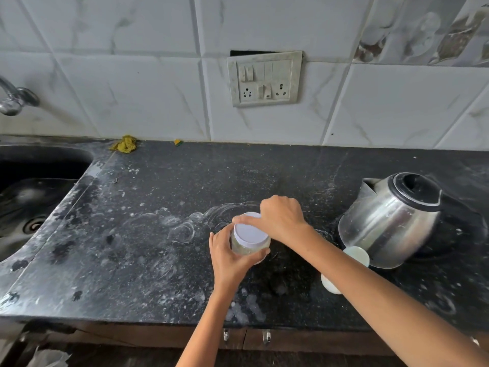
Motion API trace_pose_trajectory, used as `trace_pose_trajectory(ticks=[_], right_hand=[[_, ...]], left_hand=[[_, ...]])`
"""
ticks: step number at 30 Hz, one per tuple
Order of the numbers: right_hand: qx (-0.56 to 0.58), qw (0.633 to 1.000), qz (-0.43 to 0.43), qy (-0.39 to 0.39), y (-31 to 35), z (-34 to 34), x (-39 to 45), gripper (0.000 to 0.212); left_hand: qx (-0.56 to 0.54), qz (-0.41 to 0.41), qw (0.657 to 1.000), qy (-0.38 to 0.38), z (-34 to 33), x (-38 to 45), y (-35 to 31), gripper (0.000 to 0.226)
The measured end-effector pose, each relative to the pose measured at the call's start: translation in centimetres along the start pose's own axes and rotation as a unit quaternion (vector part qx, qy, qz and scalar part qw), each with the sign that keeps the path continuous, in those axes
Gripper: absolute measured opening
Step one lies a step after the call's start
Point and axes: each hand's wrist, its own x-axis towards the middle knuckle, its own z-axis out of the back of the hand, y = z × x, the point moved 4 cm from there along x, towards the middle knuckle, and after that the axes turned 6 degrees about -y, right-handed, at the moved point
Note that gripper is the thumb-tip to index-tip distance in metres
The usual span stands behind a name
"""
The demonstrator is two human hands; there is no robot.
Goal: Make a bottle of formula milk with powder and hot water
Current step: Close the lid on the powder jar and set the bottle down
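A small clear jar (250, 246) with pale powder inside stands on the black counter (148, 234), capped by a white lid (250, 231). My left hand (230, 258) wraps around the jar's body from the near side. My right hand (283, 221) reaches over from the right, its fingers gripping the lid's far rim. A steel electric kettle (391, 221) with a black lid stands to the right. A white bottle-like object (354, 260) lies beside the kettle, partly hidden behind my right forearm.
A steel sink (31, 202) and tap (13, 99) are at the left. A yellow cloth (125, 144) lies by the tiled wall. A switch and socket panel (264, 78) is on the wall. White powder smears mark the counter.
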Motion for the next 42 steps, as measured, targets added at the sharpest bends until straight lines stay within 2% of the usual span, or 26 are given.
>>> trace_pose_trajectory(ticks=[2,4,6,7,9,12,13,15,17,18,20,25,30,33,36,38,42], right_hand=[[0.040,0.999,0.013,0.009,-1.2,0.2,-0.1,0.069],[0.072,0.990,0.103,0.061,-1.3,-0.4,-0.4,0.058],[0.115,0.971,0.173,0.122,-0.6,-1.3,-1.0,0.079],[0.117,0.970,0.176,0.119,-0.3,-1.5,-1.0,0.079],[0.071,0.986,0.142,0.054,0.4,-1.1,-0.4,0.066],[-0.013,0.997,0.070,0.005,0.6,-0.2,0.3,0.070],[-0.005,0.997,0.073,0.019,0.5,-0.5,0.5,0.070],[0.025,0.987,0.121,0.104,0.2,-1.2,0.4,0.072],[0.094,0.963,0.178,0.180,-0.2,-2.0,-0.2,0.084],[0.137,0.954,0.187,0.188,-0.3,-2.3,-0.4,0.082],[0.174,0.960,0.170,0.140,-0.6,-2.7,-0.8,0.077],[0.093,0.987,0.124,0.032,0.9,-3.0,-1.8,0.074],[0.077,0.992,0.103,0.000,1.2,-4.6,-1.6,0.071],[0.128,0.986,0.105,-0.013,0.5,-5.3,-1.6,0.070],[0.258,0.959,0.104,-0.051,-0.2,-5.6,-2.5,0.069],[0.327,0.931,0.096,-0.131,-1.4,-5.6,-4.5,0.060],[0.384,0.869,0.056,-0.306,-5.0,-6.2,-11.2,0.027]], left_hand=[[-0.008,-0.004,1.000,0.001,0.0,0.1,0.0,0.078],[-0.015,0.001,1.000,0.003,-0.1,0.1,0.1,0.077],[-0.016,0.005,1.000,0.003,-0.1,0.1,0.3,0.077],[-0.015,0.006,1.000,0.002,-0.2,0.1,0.3,0.077],[-0.013,0.004,1.000,0.003,-0.1,0.1,0.2,0.075],[-0.005,-0.007,1.000,0.002,-0.1,0.1,0.1,0.073],[-0.003,-0.008,1.000,-0.001,-0.1,0.0,0.1,0.075],[-0.005,-0.004,1.000,-0.006,0.0,0.1,0.2,0.080],[-0.010,-0.003,1.000,-0.005,-0.1,0.1,0.3,0.082],[-0.010,-0.006,1.000,-0.005,-0.2,0.1,0.3,0.081],[-0.011,-0.016,1.000,-0.012,-0.3,0.1,0.3,0.077],[0.016,-0.029,0.999,-0.015,-0.4,0.1,0.5,0.079],[0.020,-0.020,0.999,-0.020,-0.6,0.1,0.1,0.081],[0.067,-0.036,0.997,-0.007,-1.0,0.6,0.0,0.084],[0.146,-0.076,0.986,0.004,-0.9,0.0,-0.1,0.086],[0.189,-0.117,0.975,-0.004,-0.4,-1.2,-0.6,0.084],[0.260,-0.220,0.940,-0.002,-0.6,-2.9,-2.2,0.061]])
